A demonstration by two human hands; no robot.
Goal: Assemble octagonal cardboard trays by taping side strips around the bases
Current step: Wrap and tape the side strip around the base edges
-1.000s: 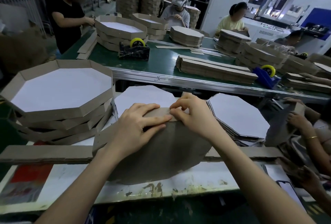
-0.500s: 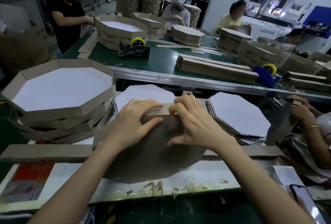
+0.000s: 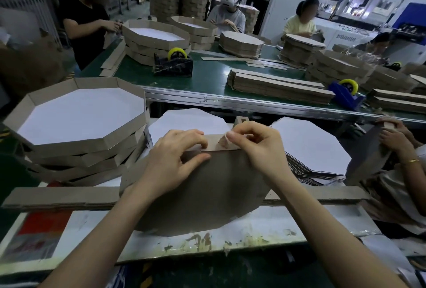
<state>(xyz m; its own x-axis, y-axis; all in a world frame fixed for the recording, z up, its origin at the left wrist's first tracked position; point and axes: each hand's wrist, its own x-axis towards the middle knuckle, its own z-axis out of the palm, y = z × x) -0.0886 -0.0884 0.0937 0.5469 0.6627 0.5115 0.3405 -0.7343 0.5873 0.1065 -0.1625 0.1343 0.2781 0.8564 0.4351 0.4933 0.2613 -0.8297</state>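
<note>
Pinching tape [image 3: 225,141], right hand [image 3: 254,148], left hand [image 3: 176,160] gripping side strip [image 3: 212,143]

You see even, bright overhead light with soft shadows, glare on the white octagonal bases [image 3: 309,142], wide-angle bending at the edges, and slight blur in the background.

Pretty boxed in tbh: stack of finished octagonal brown cardboard trays [image 3: 76,131] on the left, fanned pile of white-faced octagonal sheets [image 3: 309,145] on the right, silver metal conveyor rail [image 3: 253,103] behind. Only open bit is the white surface [image 3: 299,221] along the near edge.
</note>
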